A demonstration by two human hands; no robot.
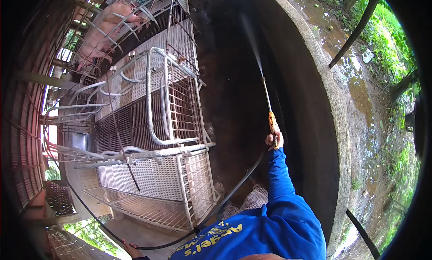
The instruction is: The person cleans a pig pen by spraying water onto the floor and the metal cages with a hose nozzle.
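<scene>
My right hand (pixel 275 140) is wrapped round the grip of a pressure washer spray gun (pixel 272 120), its arm stretched forward in a blue sleeve. The metal lance points ahead and slightly left, and a fan of water (pixel 252 39) leaves its nozzle over the dark, wet floor. At the lower left, my left hand (pixel 131 249) closes round a black hose (pixel 234 191). That hose sags across in front of my body and rises toward the gun; its joint with the gun is partly hidden behind my right hand.
Metal-railed crates (pixel 173 102) with slatted floors line the left side. A pig (pixel 105 30) lies in a far crate. Along the right runs a low concrete wall (pixel 330 93), with muddy ground and plants beyond it.
</scene>
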